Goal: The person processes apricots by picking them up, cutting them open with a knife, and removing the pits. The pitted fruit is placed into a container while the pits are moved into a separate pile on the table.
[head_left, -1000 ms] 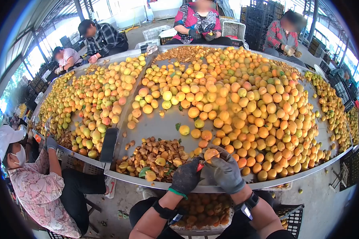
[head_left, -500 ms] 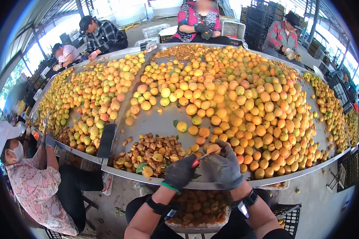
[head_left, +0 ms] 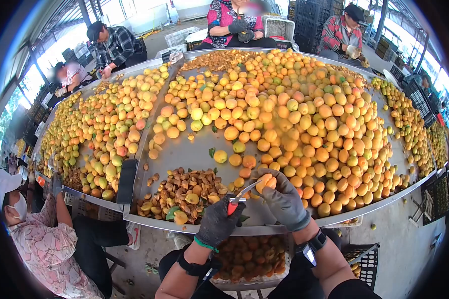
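Note:
My left hand [head_left: 217, 222], in a dark glove with a green cuff, is closed round the red handle of a small knife [head_left: 233, 205]. The metal blade points up and right, its tip near an orange apricot [head_left: 266, 183]. My right hand [head_left: 286, 203], in a grey glove, pinches that apricot between thumb and fingers. Both hands are over the front edge of a metal table [head_left: 194, 152]. Left of them lies a heap of brownish pits and scraps [head_left: 184, 193]; a large pile of apricots [head_left: 329, 144] spreads behind and to the right.
A black phone-like object [head_left: 127, 181] rests on the table's divider. Below the front edge is a crate of halved fruit [head_left: 252, 256]. A masked co-worker [head_left: 42, 234] sits at left; others sit across the table. A black crate [head_left: 361, 261] stands at lower right.
The knife blade and the apricot have come into clearer view as my hands turned and moved slightly apart. The whole scene has shifted a little left and up.

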The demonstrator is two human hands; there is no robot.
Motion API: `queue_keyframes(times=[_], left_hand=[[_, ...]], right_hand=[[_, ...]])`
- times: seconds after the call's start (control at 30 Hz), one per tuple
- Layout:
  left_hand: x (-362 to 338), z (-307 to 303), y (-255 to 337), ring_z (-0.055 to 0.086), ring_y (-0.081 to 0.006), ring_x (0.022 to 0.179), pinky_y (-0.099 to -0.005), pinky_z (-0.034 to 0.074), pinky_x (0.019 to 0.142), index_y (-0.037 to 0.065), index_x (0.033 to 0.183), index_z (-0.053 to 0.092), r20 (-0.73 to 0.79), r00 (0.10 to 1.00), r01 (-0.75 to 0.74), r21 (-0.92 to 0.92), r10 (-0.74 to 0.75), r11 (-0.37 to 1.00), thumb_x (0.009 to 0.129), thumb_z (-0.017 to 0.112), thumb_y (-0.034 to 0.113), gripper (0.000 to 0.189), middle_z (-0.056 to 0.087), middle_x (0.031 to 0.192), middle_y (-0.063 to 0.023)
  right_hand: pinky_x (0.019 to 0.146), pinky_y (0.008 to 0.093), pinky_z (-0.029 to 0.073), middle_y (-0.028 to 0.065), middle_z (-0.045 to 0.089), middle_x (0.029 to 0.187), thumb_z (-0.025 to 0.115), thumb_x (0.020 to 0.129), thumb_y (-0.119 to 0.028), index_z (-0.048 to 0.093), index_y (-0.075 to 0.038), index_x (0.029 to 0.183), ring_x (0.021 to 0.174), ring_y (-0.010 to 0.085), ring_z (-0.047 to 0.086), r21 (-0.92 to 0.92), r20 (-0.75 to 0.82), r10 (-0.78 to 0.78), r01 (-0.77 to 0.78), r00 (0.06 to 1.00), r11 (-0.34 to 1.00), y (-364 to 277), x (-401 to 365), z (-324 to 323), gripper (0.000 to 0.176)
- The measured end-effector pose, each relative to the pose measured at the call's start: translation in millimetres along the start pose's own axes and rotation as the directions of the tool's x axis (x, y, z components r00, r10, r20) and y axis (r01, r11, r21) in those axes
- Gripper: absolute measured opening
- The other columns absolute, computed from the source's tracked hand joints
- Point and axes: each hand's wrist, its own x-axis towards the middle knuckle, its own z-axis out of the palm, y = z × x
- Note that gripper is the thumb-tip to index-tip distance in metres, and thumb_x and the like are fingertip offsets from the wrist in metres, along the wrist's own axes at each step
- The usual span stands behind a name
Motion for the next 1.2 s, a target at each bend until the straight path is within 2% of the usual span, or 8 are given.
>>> queue_keyframes(times=[0.07, 0.13, 0.3, 0.57, 0.77, 0.87, 1.1, 1.2], left_hand=[[-0.5, 2.6, -1.0, 0.068, -0.0276, 0.073, -0.0368, 0.052, 0.061, 0.009, 0.11, 0.063, -0.022, 0.999, -0.042, 0.037, 0.043, 0.998, 0.087, 0.068, 0.018, 0.025, 0.067, 0.082, -0.0148], [-2.1, 5.8, -1.0, 0.067, -0.034, 0.077, -0.0399, 0.053, 0.063, 0.012, 0.115, 0.062, -0.155, 0.933, -0.301, 0.156, 0.324, 0.941, 0.084, 0.066, 0.012, 0.031, 0.067, 0.091, -0.017], [-4.2, 10.8, -3.7, 0.065, -0.038, 0.081, -0.0433, 0.053, 0.068, 0.013, 0.119, 0.059, -0.098, 0.949, -0.259, 0.293, 0.299, 0.92, 0.084, 0.065, 0.013, 0.035, 0.066, 0.092, -0.0188], [-2.9, 20.1, -7.6, 0.064, -0.0396, 0.081, -0.0458, 0.051, 0.067, 0.012, 0.111, 0.06, -0.078, 0.948, -0.259, 0.377, 0.309, 0.889, 0.083, 0.065, 0.014, 0.028, 0.065, 0.084, -0.0191], [-4.1, 33.7, -4.9, 0.064, -0.0398, 0.081, -0.0461, 0.051, 0.067, 0.011, 0.11, 0.059, -0.102, 0.943, -0.254, 0.395, 0.317, 0.883, 0.08, 0.064, 0.008, 0.03, 0.065, 0.085, -0.0192], [-2.2, 35.7, -10.8, 0.064, -0.0395, 0.081, -0.0455, 0.051, 0.068, 0.01, 0.109, 0.06, -0.115, 0.917, -0.301, 0.433, 0.383, 0.85, 0.078, 0.064, 0.006, 0.032, 0.065, 0.088, -0.0184], [6.9, 39.1, -12.5, 0.064, -0.036, 0.075, -0.0451, 0.05, 0.063, 0.011, 0.108, 0.059, -0.09, 0.89, -0.355, 0.477, 0.447, 0.804, 0.074, 0.06, 0.003, 0.035, 0.064, 0.087, -0.0155], [9.5, 40.6, -15.1, 0.064, -0.0351, 0.075, -0.0445, 0.05, 0.062, 0.011, 0.108, 0.059, -0.091, 0.89, -0.345, 0.508, 0.448, 0.789, 0.075, 0.061, 0.004, 0.034, 0.063, 0.087, -0.0146]], right_hand=[[0.102, 0.0293, 0.04, 0.0103, 0.05, 0.135, 0.056, 0.096, -0.011, 0.04, -0.002, 0.135, 0.119, 0.0162, 0.051, -0.008, -0.041, 0.033, -0.033, 0.999, 0.999, -3.2, -1.9, 6.2, 0.044], [0.102, 0.0294, 0.04, 0.01, 0.05, 0.136, 0.056, 0.095, -0.01, 0.04, -0.002, 0.135, 0.119, 0.0159, 0.051, -0.056, -0.014, -0.007, 0.006, 1.0, 0.998, -2.5, -2.9, 5.5, 0.044], [0.102, 0.0308, 0.041, 0.0088, 0.051, 0.132, 0.058, 0.093, -0.006, 0.042, -0.003, 0.134, 0.119, 0.0159, 0.051, -0.134, 0.055, -0.085, 0.092, 0.995, 0.987, -0.8, -6.1, 7.0, 0.043], [0.103, 0.036, 0.042, 0.0065, 0.054, 0.121, 0.057, 0.091, 0.003, 0.043, -0.007, 0.128, 0.12, 0.0203, 0.053, 0.03, 0.019, -0.079, 0.078, 0.997, 0.996, -2.9, -10.1, 11.1, 0.041], [0.105, 0.04, 0.04, 0.0034, 0.052, 0.12, 0.063, 0.09, -0.006, 0.044, -0.01, 0.125, 0.117, 0.0239, 0.055, 0.151, -0.017, -0.094, 0.095, 0.995, 0.984, 1.9, -15.8, 6.7, 0.04], [0.104, 0.0369, 0.04, 0.0048, 0.051, 0.122, 0.053, 0.09, 0.006, 0.044, -0.008, 0.125, 0.117, 0.0207, 0.054, 0.149, -0.003, -0.111, 0.11, 0.994, 0.983, 0.3, -18.4, 6.9, 0.038], [0.104, 0.0362, 0.039, 0.0063, 0.051, 0.124, 0.057, 0.092, -0.001, 0.044, -0.007, 0.126, 0.121, 0.0217, 0.051, 0.11, -0.071, -0.112, 0.12, 0.991, 0.987, 11.1, -19.1, 4.3, 0.036], [0.105, 0.036, 0.039, 0.0073, 0.051, 0.126, 0.057, 0.094, -0.006, 0.042, -0.006, 0.129, 0.125, 0.0241, 0.048, 0.409, -0.049, 0.056, -0.031, 0.997, 0.912, 11.7, -19.0, 1.1, 0.039]])
